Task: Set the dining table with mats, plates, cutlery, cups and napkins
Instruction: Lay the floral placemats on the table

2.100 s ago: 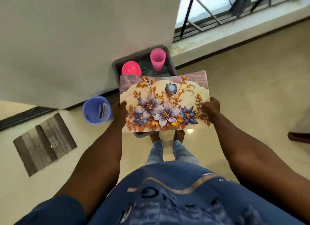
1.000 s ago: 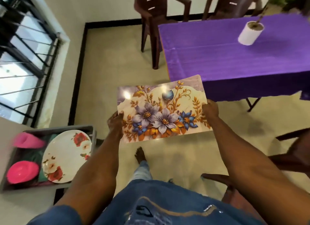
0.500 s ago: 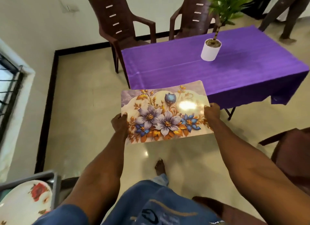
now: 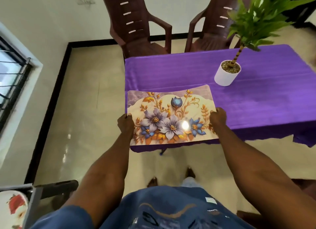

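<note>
At centre frame, over the near left corner of the table (image 4: pixel 256 98), I hold the first mat (image 4: pixel 171 116) level by its short edges: left hand (image 4: pixel 126 124) gripping the left edge, right hand (image 4: pixel 218 118) gripping the right. Cannot tell whether the mat touches the cloth yet. On the table: only a potted plant (image 4: pixel 227 75), right of centre. Judgement: task barely begun; no place is laid. Remaining: this mat down, then the other mats, plates, cutlery, cups, napkins. One plate (image 4: pixel 12 210) waits in a bin (image 4: pixel 32 203), lower left corner.
</note>
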